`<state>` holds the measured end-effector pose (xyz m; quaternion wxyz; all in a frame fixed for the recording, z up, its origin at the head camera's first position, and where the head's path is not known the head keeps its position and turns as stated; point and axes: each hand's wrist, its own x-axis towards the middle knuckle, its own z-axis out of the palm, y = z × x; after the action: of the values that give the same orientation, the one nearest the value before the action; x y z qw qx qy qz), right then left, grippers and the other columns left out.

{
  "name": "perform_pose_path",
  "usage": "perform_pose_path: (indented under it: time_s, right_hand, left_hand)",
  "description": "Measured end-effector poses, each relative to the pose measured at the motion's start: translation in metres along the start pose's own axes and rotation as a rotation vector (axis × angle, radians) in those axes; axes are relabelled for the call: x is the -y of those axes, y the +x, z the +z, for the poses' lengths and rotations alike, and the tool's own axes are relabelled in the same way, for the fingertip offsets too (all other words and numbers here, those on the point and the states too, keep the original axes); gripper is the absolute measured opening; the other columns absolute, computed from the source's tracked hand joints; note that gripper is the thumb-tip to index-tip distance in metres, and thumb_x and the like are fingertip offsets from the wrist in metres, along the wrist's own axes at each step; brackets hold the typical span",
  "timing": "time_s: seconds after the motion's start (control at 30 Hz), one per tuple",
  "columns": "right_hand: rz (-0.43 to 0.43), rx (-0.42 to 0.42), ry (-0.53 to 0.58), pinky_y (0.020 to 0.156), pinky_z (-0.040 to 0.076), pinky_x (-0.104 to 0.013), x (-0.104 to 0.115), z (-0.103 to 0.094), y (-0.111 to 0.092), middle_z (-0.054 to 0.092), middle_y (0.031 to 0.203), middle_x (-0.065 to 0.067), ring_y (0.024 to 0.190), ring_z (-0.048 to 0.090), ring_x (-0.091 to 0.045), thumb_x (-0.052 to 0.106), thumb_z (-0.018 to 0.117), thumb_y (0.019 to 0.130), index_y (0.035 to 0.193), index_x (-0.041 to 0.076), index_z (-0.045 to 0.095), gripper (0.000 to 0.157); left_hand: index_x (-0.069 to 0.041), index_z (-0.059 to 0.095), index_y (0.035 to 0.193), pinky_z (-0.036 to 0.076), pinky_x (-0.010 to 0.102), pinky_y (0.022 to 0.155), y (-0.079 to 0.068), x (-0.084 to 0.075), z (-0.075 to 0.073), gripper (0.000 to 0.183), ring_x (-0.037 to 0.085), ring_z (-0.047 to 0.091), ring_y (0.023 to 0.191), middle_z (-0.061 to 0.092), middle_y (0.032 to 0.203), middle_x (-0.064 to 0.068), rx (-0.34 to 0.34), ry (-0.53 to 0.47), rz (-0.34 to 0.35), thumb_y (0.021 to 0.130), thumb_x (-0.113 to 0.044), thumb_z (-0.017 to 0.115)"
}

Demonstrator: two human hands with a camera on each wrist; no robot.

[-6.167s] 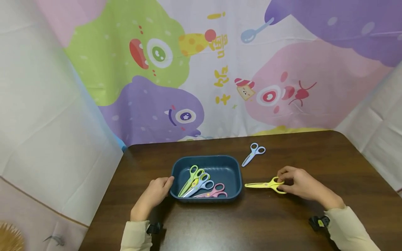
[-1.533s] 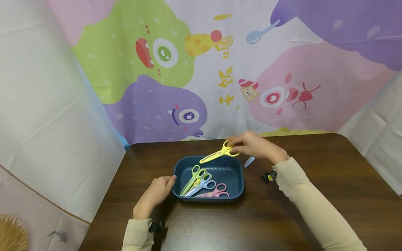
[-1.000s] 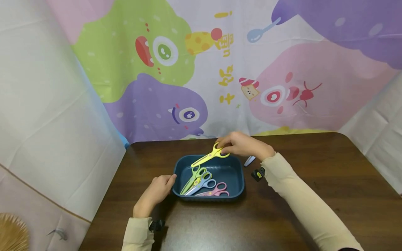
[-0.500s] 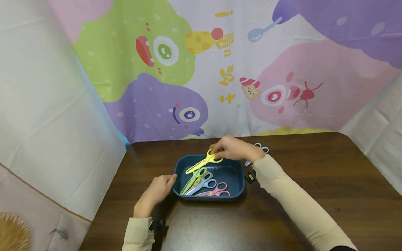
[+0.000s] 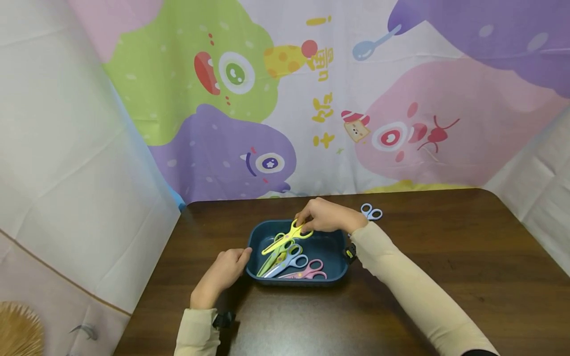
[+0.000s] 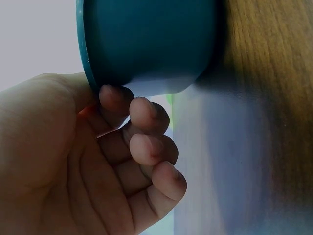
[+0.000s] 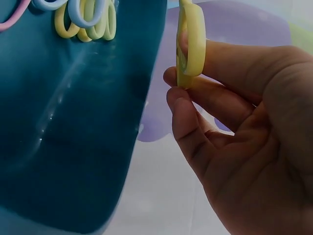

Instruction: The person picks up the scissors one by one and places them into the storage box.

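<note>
My left hand grips the left rim of a dark blue plastic bin; in the left wrist view the thumb is over the rim and the curled fingers are outside the wall. Over the bin's back left, my right hand pinches yellow scissors by the handle loops, blades angled down to the left. Below them in the bin lie green scissors, light blue scissors, pink scissors and another, partly covered yellow pair. The held handle shows between thumb and fingers in the right wrist view.
Another light blue pair of scissors lies on the brown table right of the bin, partly hidden by the right forearm. Behind the table hangs a cartoon-printed cloth.
The yellow scissors, earlier on the table right of the bin, were lifted and carried left over it by my right hand, then lowered toward the other scissors. My left hand stays on the rim.
</note>
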<state>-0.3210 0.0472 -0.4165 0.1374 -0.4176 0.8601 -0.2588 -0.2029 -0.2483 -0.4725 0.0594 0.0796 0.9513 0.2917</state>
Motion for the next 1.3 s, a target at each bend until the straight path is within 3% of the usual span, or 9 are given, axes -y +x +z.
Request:
perform_pose_path:
  time_s: [0.53,0.77,1.07,1.3]
  right_hand:
    - [0.030,0.051,0.043,0.093,0.056,-0.032,0.001,0.009,0.005,0.075,0.122,-0.007,0.123,0.067,-0.023,0.015,0.079,0.091,0.109,0.009,0.081,0.019]
    - [0.040,0.052,0.034,0.096,0.056,-0.034,0.000,0.013,0.006,0.075,0.121,-0.005,0.122,0.068,-0.022,0.015,0.080,0.091,0.109,0.010,0.081,0.019]
    - [-0.003,0.050,0.036,0.095,0.056,-0.032,0.000,0.019,0.009,0.077,0.117,-0.004,0.118,0.069,-0.021,0.014,0.081,0.090,0.104,0.011,0.082,0.015]
    - [0.014,0.054,0.039,0.088,0.056,-0.028,-0.001,0.022,0.012,0.077,0.117,-0.004,0.113,0.070,-0.019,0.015,0.081,0.090,0.104,0.011,0.082,0.015]
  left_hand:
    - [-0.012,0.052,0.070,0.040,0.031,0.063,0.000,0.001,0.001,0.046,0.013,0.047,0.057,0.050,0.061,-0.001,0.002,0.011,-0.005,0.112,-0.029,0.043]
    - [-0.012,0.052,0.071,0.040,0.031,0.062,0.000,0.000,0.001,0.046,0.013,0.047,0.057,0.050,0.061,0.000,0.003,0.008,-0.008,0.112,-0.029,0.044]
    - [-0.011,0.054,0.072,0.040,0.031,0.061,-0.001,0.001,0.001,0.045,0.014,0.047,0.057,0.051,0.062,0.000,0.004,0.002,-0.013,0.112,-0.030,0.043]
    - [-0.011,0.052,0.071,0.039,0.030,0.061,-0.001,0.000,0.000,0.046,0.013,0.046,0.056,0.049,0.061,0.000,0.002,-0.001,-0.014,0.112,-0.031,0.043]
